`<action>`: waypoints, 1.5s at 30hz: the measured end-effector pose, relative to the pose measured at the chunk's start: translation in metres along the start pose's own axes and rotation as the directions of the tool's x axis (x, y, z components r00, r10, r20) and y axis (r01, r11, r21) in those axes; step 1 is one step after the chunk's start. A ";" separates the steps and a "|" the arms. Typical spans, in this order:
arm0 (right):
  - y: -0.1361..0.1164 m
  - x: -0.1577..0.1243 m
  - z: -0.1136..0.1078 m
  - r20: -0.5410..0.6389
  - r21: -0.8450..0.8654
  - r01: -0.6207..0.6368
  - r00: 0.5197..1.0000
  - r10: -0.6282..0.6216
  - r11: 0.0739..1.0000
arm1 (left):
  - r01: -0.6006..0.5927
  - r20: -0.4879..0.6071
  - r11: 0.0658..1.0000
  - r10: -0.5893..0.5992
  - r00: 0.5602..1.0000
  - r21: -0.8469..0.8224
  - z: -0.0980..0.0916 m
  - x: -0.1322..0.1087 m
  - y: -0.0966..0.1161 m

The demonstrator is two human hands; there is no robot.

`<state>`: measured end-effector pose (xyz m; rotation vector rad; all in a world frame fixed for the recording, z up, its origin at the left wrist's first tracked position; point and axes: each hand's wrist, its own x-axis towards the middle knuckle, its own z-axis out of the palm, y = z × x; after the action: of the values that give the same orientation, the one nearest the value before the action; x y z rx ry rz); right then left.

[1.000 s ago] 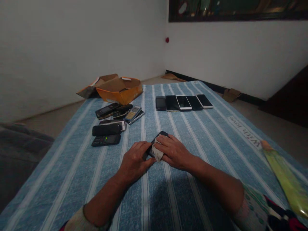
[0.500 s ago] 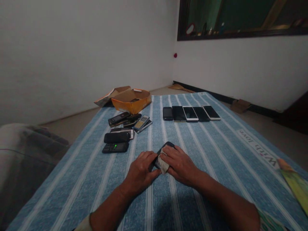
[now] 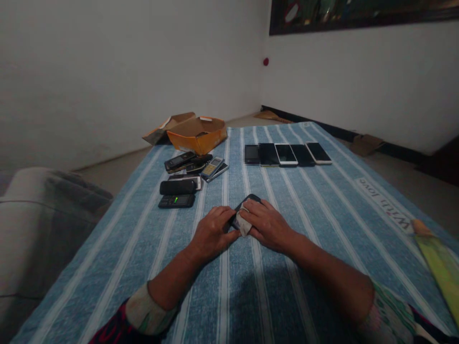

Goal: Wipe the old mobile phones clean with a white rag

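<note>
A dark mobile phone lies tilted on the striped cloth in front of me, largely covered by my hands. My left hand grips its near left edge between thumb and fingers. With bent fingers my right hand presses a crumpled whitish cloth onto the phone's face. To the left, a black keypad phone with a lit green screen lies beside a black phone. Just behind them is a loose pile with a silver keypad phone on top.
Several phones, among them a white-framed one, lie side by side at the far right. An open orange cardboard box stands at the far left. Blue striped cloth covers the table. A yellow-green item rests at the right edge.
The view has tipped downward, so everything sits higher in the picture and more of my sleeves shows. Both hands keep their hold on the phone and cloth, with little shift between them.
</note>
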<state>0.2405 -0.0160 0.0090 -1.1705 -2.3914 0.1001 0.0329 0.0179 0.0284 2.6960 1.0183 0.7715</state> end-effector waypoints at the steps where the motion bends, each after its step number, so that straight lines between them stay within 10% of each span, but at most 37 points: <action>1: 0.000 0.000 0.000 -0.001 0.003 0.000 1.000 0.000 1.000 | 0.000 0.006 1.000 0.000 1.000 -0.003 0.000 0.000 0.000; 31: 0.000 0.000 -0.001 0.019 -0.015 -0.013 1.000 0.013 1.000 | -0.010 0.018 1.000 0.010 1.000 -0.008 0.001 0.000 0.000; 39: -0.001 0.000 -0.001 -0.012 -0.006 0.004 1.000 -0.004 1.000 | 0.056 0.150 0.998 -0.050 0.987 -0.035 -0.020 0.007 0.005; 45: -0.003 -0.001 0.000 -0.013 -0.029 0.006 1.000 -0.006 1.000 | 0.034 0.013 0.998 -0.033 0.999 -0.054 -0.036 0.008 -0.001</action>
<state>0.2389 -0.0185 0.0097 -1.1736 -2.3923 0.0567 0.0192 0.0226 0.0626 2.6281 1.0216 0.7642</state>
